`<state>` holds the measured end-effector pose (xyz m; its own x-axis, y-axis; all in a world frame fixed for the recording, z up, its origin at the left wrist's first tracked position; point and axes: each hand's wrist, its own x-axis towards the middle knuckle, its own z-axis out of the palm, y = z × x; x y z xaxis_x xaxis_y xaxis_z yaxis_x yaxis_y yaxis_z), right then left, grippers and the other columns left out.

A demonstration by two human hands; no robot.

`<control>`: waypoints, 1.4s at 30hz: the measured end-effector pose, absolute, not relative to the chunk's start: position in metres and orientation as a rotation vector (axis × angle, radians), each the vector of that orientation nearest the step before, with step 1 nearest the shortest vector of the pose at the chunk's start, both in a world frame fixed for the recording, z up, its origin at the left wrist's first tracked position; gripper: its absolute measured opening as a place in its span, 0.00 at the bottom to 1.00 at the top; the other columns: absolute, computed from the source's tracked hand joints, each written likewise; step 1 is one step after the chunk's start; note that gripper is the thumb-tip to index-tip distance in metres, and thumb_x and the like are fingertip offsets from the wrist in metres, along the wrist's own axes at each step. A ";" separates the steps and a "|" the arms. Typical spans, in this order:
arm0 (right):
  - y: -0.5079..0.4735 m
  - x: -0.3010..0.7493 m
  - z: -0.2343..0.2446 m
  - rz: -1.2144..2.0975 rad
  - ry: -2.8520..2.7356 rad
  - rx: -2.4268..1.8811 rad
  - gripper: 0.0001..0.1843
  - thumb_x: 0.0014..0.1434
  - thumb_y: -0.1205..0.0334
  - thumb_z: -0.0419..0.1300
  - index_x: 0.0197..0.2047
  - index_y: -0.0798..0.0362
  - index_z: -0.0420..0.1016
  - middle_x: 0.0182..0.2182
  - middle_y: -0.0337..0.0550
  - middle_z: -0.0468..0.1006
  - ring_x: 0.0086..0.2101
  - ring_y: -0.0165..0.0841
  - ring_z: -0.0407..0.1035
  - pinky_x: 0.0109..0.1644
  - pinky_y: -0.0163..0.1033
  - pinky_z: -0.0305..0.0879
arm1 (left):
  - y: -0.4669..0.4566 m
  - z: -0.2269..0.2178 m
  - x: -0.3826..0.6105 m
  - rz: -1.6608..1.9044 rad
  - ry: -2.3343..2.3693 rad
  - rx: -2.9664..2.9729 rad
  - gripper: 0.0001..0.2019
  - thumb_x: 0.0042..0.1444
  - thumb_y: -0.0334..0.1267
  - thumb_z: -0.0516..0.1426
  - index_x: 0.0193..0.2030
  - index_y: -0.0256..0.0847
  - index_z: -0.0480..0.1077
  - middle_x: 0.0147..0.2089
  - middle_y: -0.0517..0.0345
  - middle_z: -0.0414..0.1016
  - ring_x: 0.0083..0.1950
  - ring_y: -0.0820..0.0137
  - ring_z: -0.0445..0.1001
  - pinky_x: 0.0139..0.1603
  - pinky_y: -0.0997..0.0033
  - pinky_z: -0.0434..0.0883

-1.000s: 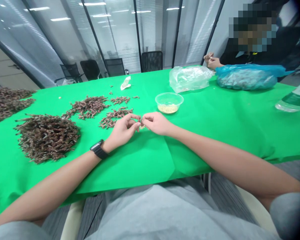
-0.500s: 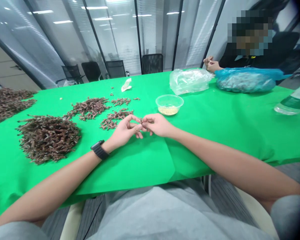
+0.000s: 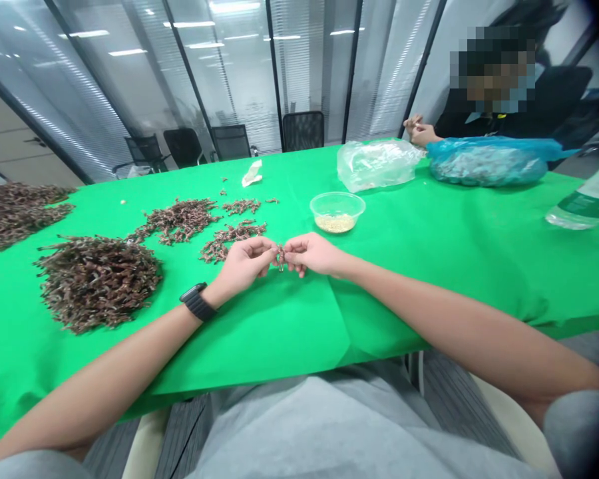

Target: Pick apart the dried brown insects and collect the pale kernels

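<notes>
Pinching 1 small brown pod [image 3: 281,257] between pressed-together fingertips of left hand [image 3: 244,263] and right hand [image 3: 312,254], above green tablecloth [image 3: 429,259]. Near clear bowl [image 3: 337,195] of pale seeds.

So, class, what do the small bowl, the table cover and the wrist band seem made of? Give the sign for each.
Small bowl: clear glossy plastic, probably; its pale grains show through the wall.
Table cover: thin matte green sheet, paper or non-woven cloth; it creases and folds over the edge.
Wrist band: black, matte, likely rubber or silicone; smooth, no weave visible.
</notes>
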<state>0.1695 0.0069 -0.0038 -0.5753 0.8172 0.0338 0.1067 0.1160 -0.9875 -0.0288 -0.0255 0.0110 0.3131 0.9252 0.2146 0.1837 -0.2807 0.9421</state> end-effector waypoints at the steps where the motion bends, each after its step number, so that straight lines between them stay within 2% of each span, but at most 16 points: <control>1: 0.007 0.169 -0.004 1.518 -1.788 -0.901 0.07 0.58 0.63 0.65 0.31 0.56 0.76 0.21 0.36 0.76 0.20 0.24 0.67 0.23 0.29 0.69 | -0.026 0.011 -0.029 1.049 1.021 1.697 0.15 0.56 0.47 0.65 0.35 0.36 0.74 0.28 0.58 0.76 0.21 0.78 0.66 0.21 0.78 0.63; 15: 0.002 0.168 -0.001 1.666 -1.667 -0.957 0.08 0.59 0.68 0.64 0.28 0.56 0.73 0.20 0.37 0.75 0.19 0.25 0.67 0.23 0.30 0.68 | -0.030 0.013 -0.026 1.103 1.044 1.757 0.12 0.55 0.44 0.65 0.36 0.34 0.76 0.29 0.56 0.77 0.23 0.78 0.66 0.23 0.78 0.63; 21: 0.000 0.169 0.001 1.750 -1.602 -0.915 0.13 0.57 0.58 0.70 0.30 0.56 0.73 0.24 0.37 0.76 0.22 0.24 0.68 0.26 0.31 0.70 | -0.030 0.015 -0.026 1.136 1.067 1.770 0.13 0.56 0.45 0.65 0.36 0.34 0.75 0.29 0.56 0.77 0.24 0.77 0.67 0.24 0.77 0.64; 25: 0.001 0.169 -0.001 1.737 -1.602 -0.874 0.14 0.55 0.54 0.71 0.33 0.56 0.74 0.25 0.38 0.76 0.23 0.25 0.68 0.26 0.31 0.71 | -0.026 0.012 -0.028 1.126 1.028 1.753 0.13 0.58 0.45 0.64 0.37 0.36 0.73 0.29 0.58 0.75 0.25 0.77 0.67 0.26 0.77 0.65; 27: 0.003 0.168 -0.002 1.660 -1.602 -0.877 0.15 0.55 0.53 0.70 0.32 0.55 0.73 0.24 0.37 0.75 0.22 0.25 0.67 0.26 0.31 0.70 | -0.023 0.009 -0.028 1.134 1.023 1.723 0.13 0.59 0.46 0.63 0.38 0.36 0.72 0.29 0.59 0.74 0.25 0.76 0.69 0.27 0.76 0.67; 29: 0.005 0.167 -0.004 1.497 -1.623 -0.893 0.15 0.56 0.52 0.68 0.32 0.55 0.72 0.23 0.35 0.73 0.22 0.25 0.66 0.25 0.32 0.68 | -0.020 0.007 -0.029 1.149 1.030 1.685 0.14 0.59 0.47 0.63 0.42 0.37 0.72 0.32 0.58 0.77 0.29 0.74 0.73 0.31 0.74 0.70; 32: 0.004 0.166 -0.005 1.073 -1.725 -0.933 0.13 0.59 0.53 0.64 0.32 0.54 0.73 0.22 0.36 0.72 0.23 0.27 0.64 0.27 0.33 0.64 | -0.019 0.004 -0.029 1.161 1.055 1.664 0.19 0.58 0.49 0.64 0.48 0.36 0.73 0.42 0.52 0.80 0.36 0.70 0.78 0.39 0.70 0.75; 35: -0.001 0.165 -0.004 0.713 -1.865 -0.923 0.11 0.62 0.58 0.61 0.31 0.55 0.75 0.24 0.38 0.75 0.26 0.27 0.65 0.32 0.34 0.61 | -0.020 0.004 -0.029 1.130 1.064 1.714 0.22 0.57 0.52 0.65 0.49 0.36 0.75 0.45 0.49 0.81 0.41 0.66 0.80 0.44 0.66 0.76; 39: -0.010 0.162 -0.002 0.626 -1.982 -0.880 0.11 0.64 0.61 0.58 0.32 0.55 0.76 0.26 0.40 0.77 0.27 0.27 0.65 0.33 0.34 0.58 | -0.020 0.004 -0.028 1.049 1.010 1.807 0.21 0.58 0.54 0.63 0.44 0.35 0.78 0.42 0.49 0.82 0.39 0.66 0.78 0.44 0.65 0.76; 42: -0.014 0.160 0.000 0.633 -2.008 -0.848 0.10 0.64 0.61 0.58 0.32 0.55 0.76 0.28 0.40 0.79 0.27 0.28 0.66 0.34 0.34 0.59 | -0.017 0.001 -0.028 1.035 0.941 1.787 0.21 0.58 0.54 0.63 0.45 0.35 0.77 0.40 0.50 0.81 0.37 0.66 0.78 0.44 0.65 0.77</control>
